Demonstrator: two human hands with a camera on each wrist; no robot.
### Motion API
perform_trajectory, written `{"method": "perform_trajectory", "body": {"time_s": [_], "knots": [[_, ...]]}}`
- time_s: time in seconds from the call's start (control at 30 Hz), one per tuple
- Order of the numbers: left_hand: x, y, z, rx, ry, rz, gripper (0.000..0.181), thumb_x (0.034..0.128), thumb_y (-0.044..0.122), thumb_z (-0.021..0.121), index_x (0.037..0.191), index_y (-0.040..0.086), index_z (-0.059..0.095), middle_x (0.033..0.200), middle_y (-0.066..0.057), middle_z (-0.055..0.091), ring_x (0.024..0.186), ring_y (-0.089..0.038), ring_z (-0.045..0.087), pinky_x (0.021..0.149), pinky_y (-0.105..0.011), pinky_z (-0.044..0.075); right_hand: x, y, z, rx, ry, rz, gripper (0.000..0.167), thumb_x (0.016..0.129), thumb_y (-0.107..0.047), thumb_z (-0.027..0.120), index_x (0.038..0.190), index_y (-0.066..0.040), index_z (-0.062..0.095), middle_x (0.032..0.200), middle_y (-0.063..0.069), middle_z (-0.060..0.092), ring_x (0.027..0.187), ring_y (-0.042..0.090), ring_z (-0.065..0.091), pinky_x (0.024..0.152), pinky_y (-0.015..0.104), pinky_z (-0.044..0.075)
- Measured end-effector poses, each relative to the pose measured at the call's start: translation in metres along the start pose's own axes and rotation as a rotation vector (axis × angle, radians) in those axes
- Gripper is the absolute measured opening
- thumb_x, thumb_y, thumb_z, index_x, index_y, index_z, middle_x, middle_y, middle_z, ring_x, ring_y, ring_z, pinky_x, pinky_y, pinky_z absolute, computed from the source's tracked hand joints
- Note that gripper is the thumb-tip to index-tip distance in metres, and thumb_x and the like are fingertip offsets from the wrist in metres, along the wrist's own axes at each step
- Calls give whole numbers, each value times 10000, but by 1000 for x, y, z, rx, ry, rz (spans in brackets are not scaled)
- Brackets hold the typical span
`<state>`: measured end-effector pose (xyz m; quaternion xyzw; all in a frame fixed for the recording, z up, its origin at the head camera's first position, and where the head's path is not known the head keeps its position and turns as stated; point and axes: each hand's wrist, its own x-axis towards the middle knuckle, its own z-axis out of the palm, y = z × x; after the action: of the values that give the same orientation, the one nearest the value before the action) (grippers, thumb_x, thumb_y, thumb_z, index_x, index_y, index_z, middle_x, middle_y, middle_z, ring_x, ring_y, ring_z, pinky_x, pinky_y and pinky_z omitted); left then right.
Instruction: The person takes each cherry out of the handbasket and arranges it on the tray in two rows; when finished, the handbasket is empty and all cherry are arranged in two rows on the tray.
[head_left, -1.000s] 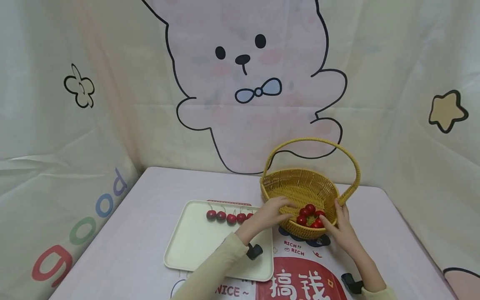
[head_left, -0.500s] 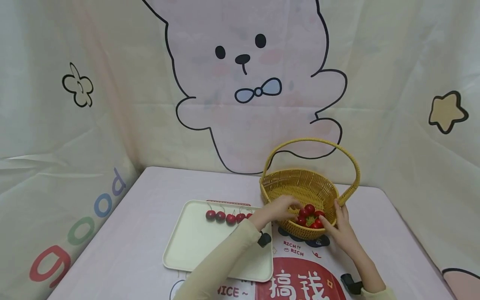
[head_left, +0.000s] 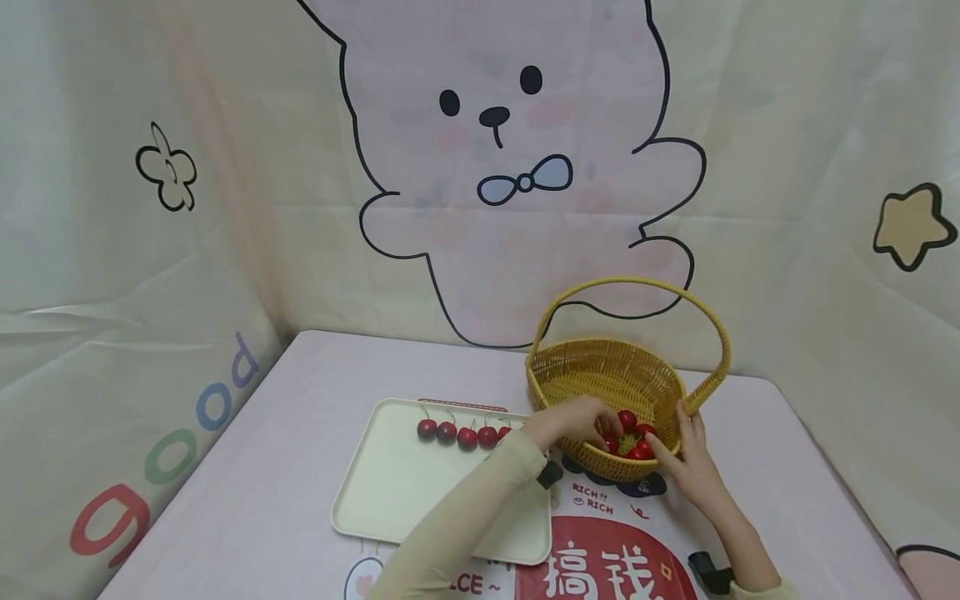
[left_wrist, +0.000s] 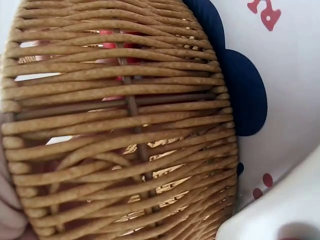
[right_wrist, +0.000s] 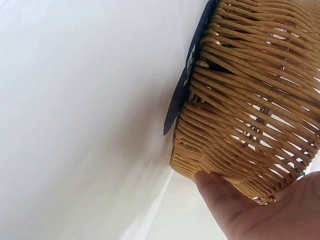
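A yellow woven basket (head_left: 592, 365) with a tall handle stands at the back right of the table. Several red cherries (head_left: 627, 421) lie together inside it, toward its front right. My left hand (head_left: 581, 418) reaches over the front left rim, fingertips down around one cherry (head_left: 611, 442); whether they pinch it I cannot tell. In the left wrist view the basket's wicker wall (left_wrist: 125, 125) hides most of that hand. My right hand (head_left: 693, 471) holds the basket's right side, thumb over the rim, with a finger (right_wrist: 220, 197) against the outer weave in the right wrist view.
Left of the basket lies a cream tray (head_left: 420, 500), with a row of dark red stemmed cherries (head_left: 447, 432) along its far edge. My left forearm crosses the tray's right part. Behind the table hangs a cloth backdrop (head_left: 322, 283) with a bear drawing.
My left hand has moved right, farther into the basket, and its fingertips have come down to the cherries. The right hand keeps its place on the basket. The head view has shifted slightly.
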<state>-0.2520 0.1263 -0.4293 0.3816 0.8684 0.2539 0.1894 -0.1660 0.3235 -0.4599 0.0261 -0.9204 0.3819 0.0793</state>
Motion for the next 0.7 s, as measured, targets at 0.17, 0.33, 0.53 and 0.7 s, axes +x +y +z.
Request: {"method": "perform_trajectory", "body": {"time_s": [0.17,0.33,0.53,0.7], "knots": [[4,1,1,25,-7,-34,260,803,142,712,1051,217,691,914,99,637,824,-17,554,751,-137,468,0,0,-1,4,5,-7,853,930,-330,532,1468,-8,-46,1506,246,-103,1259,587,212,909,700,287],[9,0,3,43,-1,-62,204,792,135,723,974,222,695,861,100,627,780,-26,549,702,-144,464,1,0,-1,1,5,-14,852,929,-329,533,1469,-9,-43,1508,242,-99,1256,584,223,907,705,285],[11,-1,6,53,21,-65,182,796,138,722,946,236,689,853,111,617,776,-21,544,698,-147,461,1,1,-1,2,2,-16,854,929,-329,532,1469,-12,-48,1508,241,-106,1258,587,216,911,707,279],[6,0,5,58,58,-38,192,812,149,710,981,237,687,875,121,618,793,-7,543,705,-134,457,1,0,-1,-13,7,-13,852,926,-334,530,1467,1,-36,1507,249,-101,1247,594,227,903,712,281]]}}
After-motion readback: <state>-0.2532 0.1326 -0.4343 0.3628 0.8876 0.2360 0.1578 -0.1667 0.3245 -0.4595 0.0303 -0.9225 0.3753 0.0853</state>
